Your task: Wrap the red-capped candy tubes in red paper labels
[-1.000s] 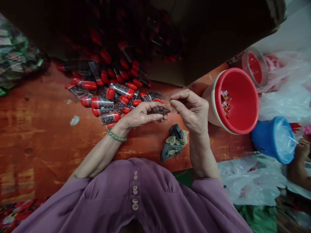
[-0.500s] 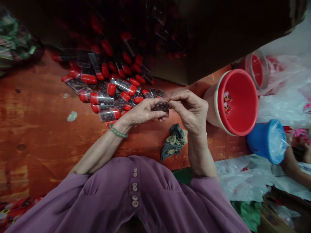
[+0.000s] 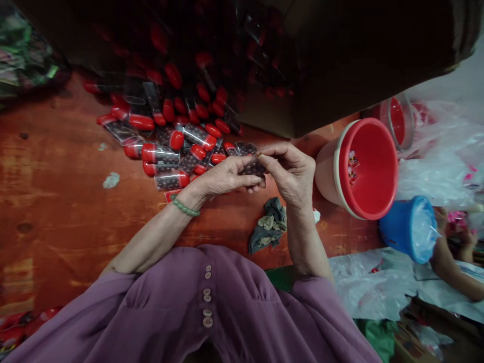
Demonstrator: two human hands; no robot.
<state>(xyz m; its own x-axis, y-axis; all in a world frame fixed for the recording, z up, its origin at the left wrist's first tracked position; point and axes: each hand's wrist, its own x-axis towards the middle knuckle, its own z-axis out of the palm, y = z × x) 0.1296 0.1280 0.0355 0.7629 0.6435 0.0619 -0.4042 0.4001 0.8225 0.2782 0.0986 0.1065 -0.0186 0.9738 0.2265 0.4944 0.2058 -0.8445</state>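
Observation:
My left hand (image 3: 223,176), with a green bead bracelet (image 3: 186,207) at its wrist, is closed around a clear pack of small dark balls (image 3: 254,168). The thumb lies along the pack's near side. At the pack's right end my right hand (image 3: 294,174) is closed, thumb and forefinger pinched together at its edge. Whether something small is also between those fingertips cannot be made out. Just behind my left hand lies a heap of clear tubes with red caps (image 3: 161,153), several filled with dark balls. A crumpled grey-green cloth (image 3: 269,227) rests below the hands.
A large dark cardboard box (image 3: 272,113) opens toward me, with red-capped tubes spilling out. To the right stand a red-lined bucket (image 3: 372,194) with small packets inside and a blue bucket (image 3: 401,227) with plastic. Another person's arm (image 3: 449,264) shows at the far right.
My right hand has shifted slightly left, over the end of the pack. The left hand keeps its hold. The whole view has moved a little.

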